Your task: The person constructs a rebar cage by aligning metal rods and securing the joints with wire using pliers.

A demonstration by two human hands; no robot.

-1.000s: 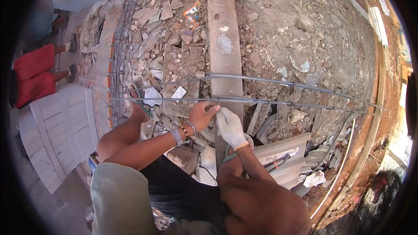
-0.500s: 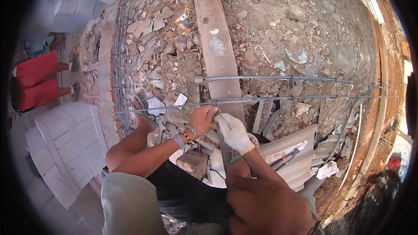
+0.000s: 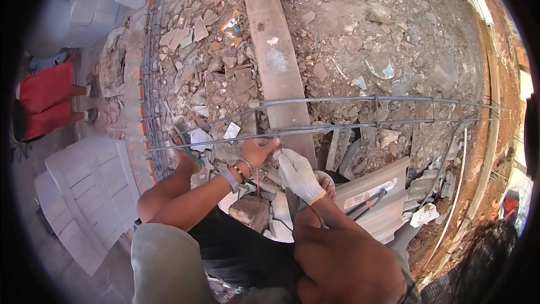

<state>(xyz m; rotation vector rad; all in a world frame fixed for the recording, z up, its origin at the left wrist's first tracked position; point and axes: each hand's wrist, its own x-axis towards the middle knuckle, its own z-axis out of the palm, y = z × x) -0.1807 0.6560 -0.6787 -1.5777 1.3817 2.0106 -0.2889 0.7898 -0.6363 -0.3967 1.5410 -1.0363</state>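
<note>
Long thin steel bars (image 3: 332, 128) run left to right across the view, over a wooden plank (image 3: 279, 73). My left hand (image 3: 259, 152) is bare, with bracelets at the wrist. Its fingers are pressed together just under the nearer bar, on something I cannot make out. To its right, my right hand (image 3: 301, 177), in a white knitted glove, has its fingers closed close to the bar. A thin piece of wire seems to rise from the glove's fingertips to the bar.
Stacked pale blocks (image 3: 90, 183) stand at the left, below a person in red shorts (image 3: 48, 101). Rubble (image 3: 360, 39) covers the ground. Pliers (image 3: 371, 202) with red on the handles lie on a corrugated sheet (image 3: 388, 191) at the right. Timber (image 3: 486, 152) edges the right side.
The gloved right hand has moved slightly down and left, a little away from the bar. My left hand has shifted slightly left. The view has tilted a little.
</note>
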